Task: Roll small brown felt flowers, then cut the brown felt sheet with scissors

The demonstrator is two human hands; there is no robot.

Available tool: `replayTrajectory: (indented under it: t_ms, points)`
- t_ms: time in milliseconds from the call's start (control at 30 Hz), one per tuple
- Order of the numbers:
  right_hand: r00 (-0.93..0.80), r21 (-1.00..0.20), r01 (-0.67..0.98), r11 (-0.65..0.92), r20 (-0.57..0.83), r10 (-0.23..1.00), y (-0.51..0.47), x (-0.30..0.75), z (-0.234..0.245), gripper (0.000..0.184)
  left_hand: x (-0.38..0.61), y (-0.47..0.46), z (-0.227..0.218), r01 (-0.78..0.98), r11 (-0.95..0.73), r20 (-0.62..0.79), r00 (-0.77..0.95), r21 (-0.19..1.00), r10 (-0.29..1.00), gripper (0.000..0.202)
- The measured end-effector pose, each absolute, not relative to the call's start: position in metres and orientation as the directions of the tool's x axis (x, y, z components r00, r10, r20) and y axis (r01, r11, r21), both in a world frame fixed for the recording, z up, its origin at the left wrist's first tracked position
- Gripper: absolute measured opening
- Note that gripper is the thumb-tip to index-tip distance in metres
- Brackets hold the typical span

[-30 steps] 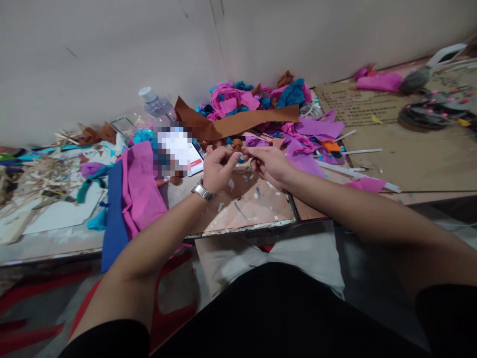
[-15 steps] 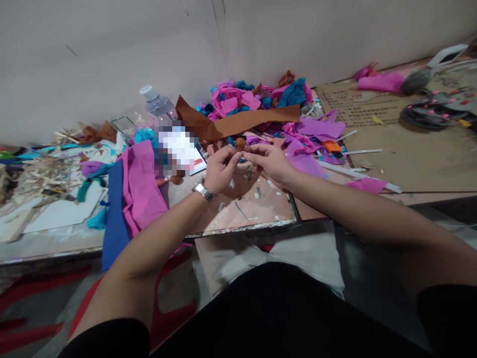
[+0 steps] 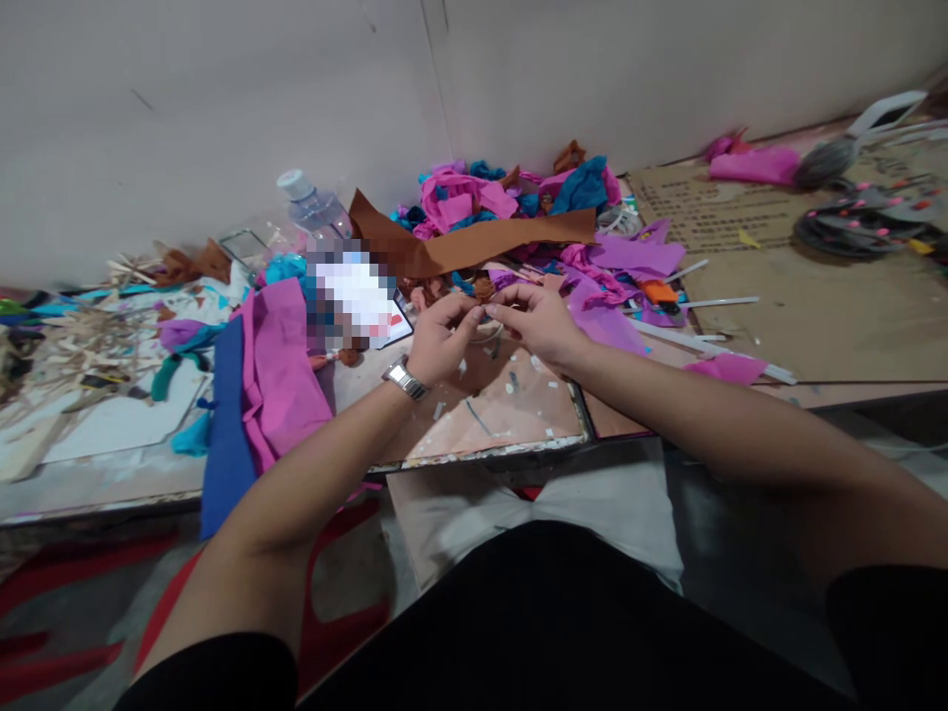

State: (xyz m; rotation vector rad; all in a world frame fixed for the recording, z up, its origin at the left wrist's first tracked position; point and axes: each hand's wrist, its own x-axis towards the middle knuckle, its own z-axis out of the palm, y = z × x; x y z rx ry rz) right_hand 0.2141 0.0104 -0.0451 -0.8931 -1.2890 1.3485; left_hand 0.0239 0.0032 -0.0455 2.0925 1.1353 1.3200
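My left hand [image 3: 442, 341] and my right hand [image 3: 540, 321] meet over the table, thumbs and fingertips pinched together. Between them they hold a small ball of crumpled brown paper [image 3: 484, 288], which shows just above the fingertips; its lower part is hidden by the fingers. A silver watch [image 3: 405, 377] is on my left wrist. To the left of my left hand lies a phone [image 3: 362, 296] with its screen lit and blurred out. Another small brown paper ball [image 3: 348, 356] sits on the table below the phone.
A long brown paper strip [image 3: 474, 247] lies behind my hands, before a heap of pink and blue crepe paper [image 3: 474, 193]. A water bottle [image 3: 315, 207] stands near the wall. Pink paper [image 3: 285, 355] and blue paper [image 3: 226, 425] hang leftward. Cardboard [image 3: 815, 316] with scissors-like dark tools lies right.
The brown paper ball has tipped slightly to the right and lower between my fingertips. Both hands stay nearly in place, their fingertips a little closer together.
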Motion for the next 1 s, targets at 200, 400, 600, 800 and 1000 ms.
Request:
replayTrajectory:
  t_ms: [200,400,600,800,1000]
  points:
    - [-0.192,-0.978,-0.115,0.173,0.193,0.962,0.009,0.215,-0.044,0.034,0.023,0.007,-0.056,0.338,-0.509,0.502,0.115,0.792,0.857,0.046]
    - [-0.189,-0.959,0.007,0.283,0.276,0.942,0.009,0.217,-0.045,0.028,0.021,0.009,-0.054,0.302,-0.515,0.502,0.126,0.802,0.856,0.041]
    - [-0.199,-0.884,0.180,0.431,0.397,0.896,0.008,0.222,-0.045,0.014,0.022,0.008,-0.051,0.272,-0.524,0.505,0.143,0.807,0.851,0.040]
    - [-0.258,-0.794,0.247,0.555,0.498,0.828,0.005,0.225,-0.045,0.006,0.022,0.006,-0.051,0.269,-0.537,0.508,0.173,0.800,0.844,0.033]
    - [-0.290,-0.776,0.267,0.571,0.501,0.816,-0.001,0.222,-0.042,0.016,0.025,0.003,-0.046,0.218,-0.467,0.456,0.101,0.857,0.884,0.039]
